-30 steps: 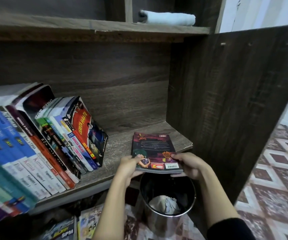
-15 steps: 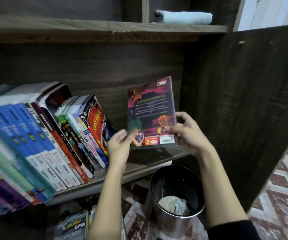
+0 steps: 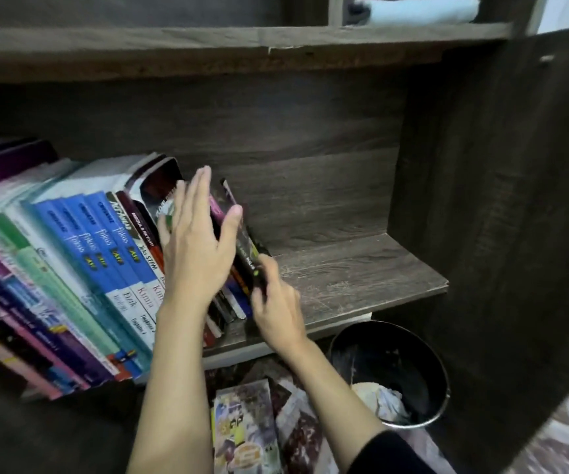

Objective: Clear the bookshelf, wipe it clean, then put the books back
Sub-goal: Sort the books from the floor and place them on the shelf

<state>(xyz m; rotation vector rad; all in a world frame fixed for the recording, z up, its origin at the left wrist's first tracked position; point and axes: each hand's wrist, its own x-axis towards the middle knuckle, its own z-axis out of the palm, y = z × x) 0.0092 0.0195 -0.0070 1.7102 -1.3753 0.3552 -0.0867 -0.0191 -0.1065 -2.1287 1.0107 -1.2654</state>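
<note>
dark purple-covered paperback book (image 3: 246,256) is leaning at the right end of the slanting row of colourful textbooks (image 3: 105,248) on the dark wooden shelf (image 3: 351,278). left hand (image 3: 197,244) is pressing flat, fingers straight, against it; right hand (image 3: 278,311) is gripping its lower edge.

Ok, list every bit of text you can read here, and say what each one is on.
"Fokus": blue textbooks, on the spines.
"Kimia": Kimia textbook, foot of the spine.
"Fizik": Fizik textbook, foot of the spine.
"STPM": maroon-spined book.
Too blurred to read: the dark book in the right hand, and the comic on the floor.
</note>
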